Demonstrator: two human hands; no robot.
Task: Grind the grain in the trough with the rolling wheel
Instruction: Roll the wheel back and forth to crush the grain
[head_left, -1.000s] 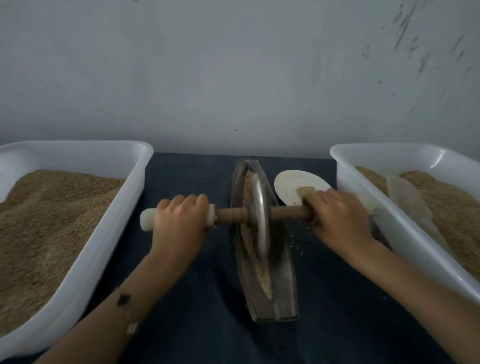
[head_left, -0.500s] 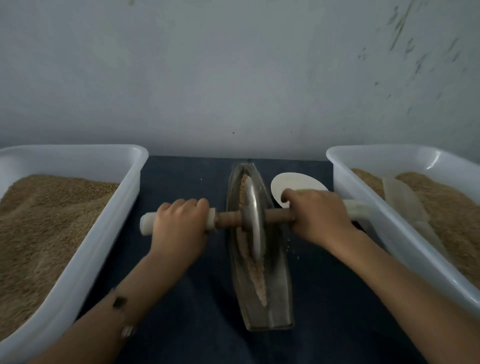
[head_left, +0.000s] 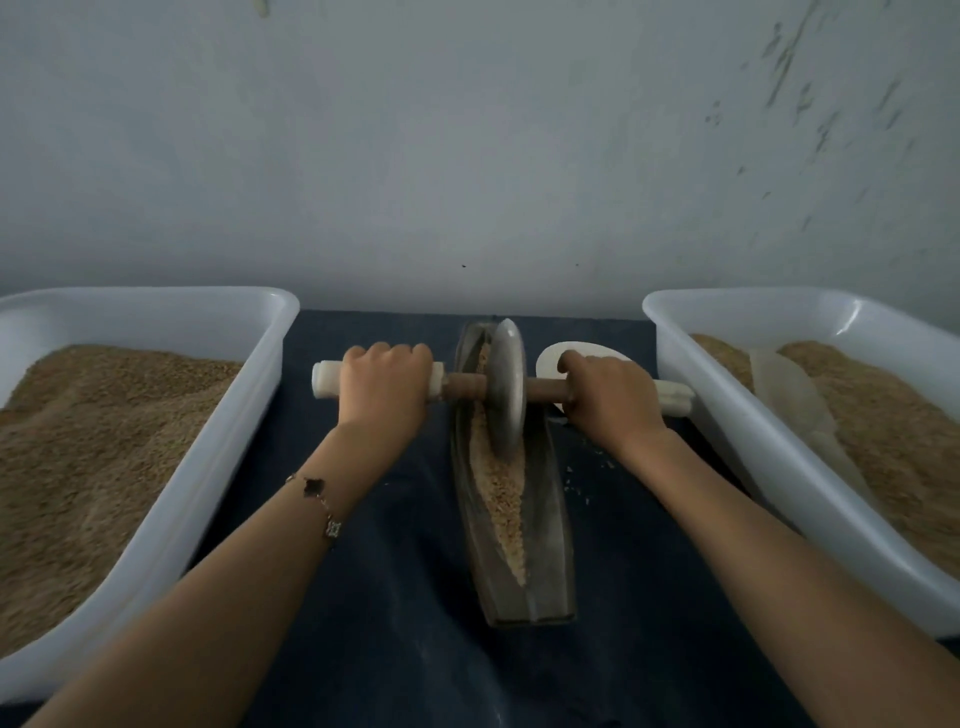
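Observation:
A boat-shaped metal trough (head_left: 545, 561) lies lengthwise on the dark cloth, with a strip of tan grain (head_left: 501, 499) along its groove. The metal rolling wheel (head_left: 506, 389) stands on edge in the far half of the trough, on a wooden axle with pale end caps. My left hand (head_left: 387, 395) grips the left handle. My right hand (head_left: 608, 397) grips the right handle. Both arms reach forward, one on each side of the trough.
A white tub (head_left: 228, 431) heaped with grain stands at the left. Another white tub (head_left: 727, 415) at the right holds grain and a pale scoop (head_left: 795, 410). A white flat dish (head_left: 582, 353) lies behind my right hand. Loose grains dot the cloth (head_left: 395, 623).
The wheel has rolled away from me toward the trough's far end, with both hands moving forward on the handles. My right hand slid along its handle, then settled around it.

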